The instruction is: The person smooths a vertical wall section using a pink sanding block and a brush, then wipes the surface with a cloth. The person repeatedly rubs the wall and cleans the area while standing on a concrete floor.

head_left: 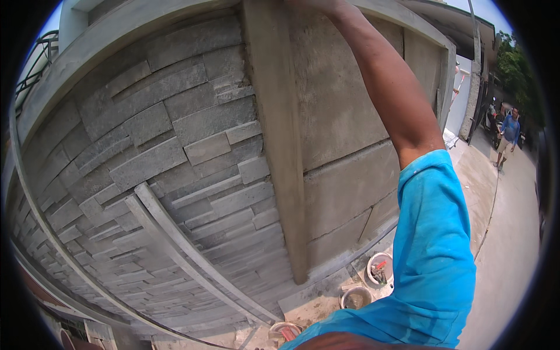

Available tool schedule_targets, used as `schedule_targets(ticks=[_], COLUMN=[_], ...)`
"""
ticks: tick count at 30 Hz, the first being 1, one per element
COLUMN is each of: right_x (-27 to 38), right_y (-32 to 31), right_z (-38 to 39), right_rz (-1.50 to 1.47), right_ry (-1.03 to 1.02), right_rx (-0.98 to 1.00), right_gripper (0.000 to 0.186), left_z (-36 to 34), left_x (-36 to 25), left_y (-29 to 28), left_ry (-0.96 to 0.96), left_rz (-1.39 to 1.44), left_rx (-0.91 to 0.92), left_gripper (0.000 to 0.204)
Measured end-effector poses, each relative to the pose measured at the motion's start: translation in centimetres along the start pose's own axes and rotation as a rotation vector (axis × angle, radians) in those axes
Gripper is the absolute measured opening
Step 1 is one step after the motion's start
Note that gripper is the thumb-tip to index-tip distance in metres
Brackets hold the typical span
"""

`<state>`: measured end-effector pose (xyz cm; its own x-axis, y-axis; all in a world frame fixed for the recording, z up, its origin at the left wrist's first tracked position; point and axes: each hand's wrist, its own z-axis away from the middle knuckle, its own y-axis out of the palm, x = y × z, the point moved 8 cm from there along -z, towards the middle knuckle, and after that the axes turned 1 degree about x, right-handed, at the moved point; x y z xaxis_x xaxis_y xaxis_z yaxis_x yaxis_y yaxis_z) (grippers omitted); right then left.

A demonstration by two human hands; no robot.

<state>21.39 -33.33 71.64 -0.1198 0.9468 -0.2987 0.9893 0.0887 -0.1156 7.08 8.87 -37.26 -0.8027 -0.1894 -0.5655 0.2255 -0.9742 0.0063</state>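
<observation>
My right arm, in a blue sleeve (434, 233), reaches up along the wall. My right hand (318, 3) is at the top edge of the picture, by the upper end of a smooth grey-brown cement pillar (277, 128). Its fingers are cut off by the edge, so whether it holds anything is hidden. Left of the pillar stretches a wall of staggered grey stone cladding (201, 128). To the right lies a plain cement panel (338, 99) with grooves. My left hand does not show.
Two long pale bars (192, 254) lean against the stone wall. At its foot stand a bucket with tools (380, 268), a bucket of greyish material (356, 298) and a container with something red (284, 331). A person in blue (509, 131) is on the pavement at right.
</observation>
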Motion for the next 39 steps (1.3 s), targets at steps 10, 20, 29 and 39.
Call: schedule_targets(ticks=[10, 20, 29, 39], right_x=[-0.6, -0.8, 1.0, 3.9], right_y=[-1.8, -0.9, -2.9, -0.5], right_z=[-0.3, -2.1, 1.0, 4.6], right_rz=[-0.085, -0.136, -0.127, -0.03], right_ry=[-0.113, -0.015, 0.02, 0.236], right_rx=[-0.12, -0.006, -0.116, -0.041], right_gripper=[0.034, 0.027, 0.042, 0.038], left_z=[1.9, 4.2, 5.0, 3.2], left_x=[2.7, 7.1, 9.6, 8.8], left_y=[5.0, 6.8, 6.9, 1.1], left_ry=[0.007, -0.015, -0.038, -0.057], left_rz=[0.111, 0.198, 0.218, 0.216], left_rx=[-0.082, -0.179, -0.203, -0.241], left_gripper=[0.024, 0.022, 0.021, 0.02])
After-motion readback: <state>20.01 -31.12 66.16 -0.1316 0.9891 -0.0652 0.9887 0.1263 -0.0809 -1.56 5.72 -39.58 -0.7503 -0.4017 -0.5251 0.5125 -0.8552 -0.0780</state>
